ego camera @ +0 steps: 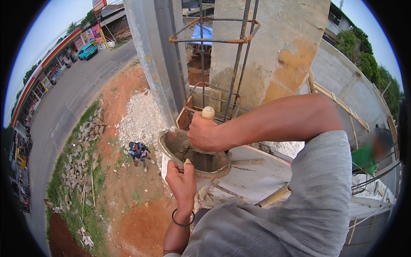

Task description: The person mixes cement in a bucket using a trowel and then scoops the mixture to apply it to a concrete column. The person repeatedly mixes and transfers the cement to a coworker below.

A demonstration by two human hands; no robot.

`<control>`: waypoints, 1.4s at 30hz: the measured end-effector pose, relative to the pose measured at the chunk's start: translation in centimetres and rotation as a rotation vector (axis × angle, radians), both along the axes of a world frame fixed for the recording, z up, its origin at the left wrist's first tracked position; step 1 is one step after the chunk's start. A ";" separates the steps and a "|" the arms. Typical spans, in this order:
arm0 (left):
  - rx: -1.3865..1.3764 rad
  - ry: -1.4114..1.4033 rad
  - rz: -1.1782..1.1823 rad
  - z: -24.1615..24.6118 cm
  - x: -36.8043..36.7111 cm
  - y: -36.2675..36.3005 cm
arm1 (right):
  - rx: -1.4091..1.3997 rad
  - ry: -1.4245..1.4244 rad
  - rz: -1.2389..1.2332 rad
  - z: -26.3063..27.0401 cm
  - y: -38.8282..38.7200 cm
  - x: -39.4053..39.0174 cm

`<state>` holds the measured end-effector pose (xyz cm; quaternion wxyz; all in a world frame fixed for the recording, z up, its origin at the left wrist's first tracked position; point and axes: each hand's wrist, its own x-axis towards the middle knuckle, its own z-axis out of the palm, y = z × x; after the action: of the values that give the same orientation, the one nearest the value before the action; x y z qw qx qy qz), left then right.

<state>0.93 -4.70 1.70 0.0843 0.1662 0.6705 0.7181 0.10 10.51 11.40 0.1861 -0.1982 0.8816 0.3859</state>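
Note:
My left hand grips the near rim of a white bucket, thumb over the edge. Grey wet mortar coats the inside of the bucket and lies in it. Above the bucket's mouth, my right hand is closed around the pale wooden handle of a tool, probably a trowel. Most of its blade is hidden behind the hand and inside the bucket. Just beyond the bucket stands a wooden formwork board, at the foot of a cage of steel reinforcing bars.
A grey steel column rises left of the bars, with a plastered wall behind. Far below on the ground are a person, a heap of white rubble and stones. Another person in green is at right, near bamboo poles.

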 end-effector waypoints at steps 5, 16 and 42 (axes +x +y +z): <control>-0.019 0.000 0.000 0.2 -0.1 -0.1 | 0.062 0.017 -0.018 1.7 -0.8 -1.3; -0.060 0.049 -0.023 -0.3 0.2 0.4 | -0.335 0.020 -0.034 -4.4 -0.3 -2.1; -0.043 0.007 0.021 -0.7 -0.3 -0.2 | 0.154 -0.018 0.014 0.9 -0.3 -0.7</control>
<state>0.63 -4.86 1.04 0.0778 0.1599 0.6880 0.7036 -0.61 10.25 12.34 0.2062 -0.1927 0.8461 0.4521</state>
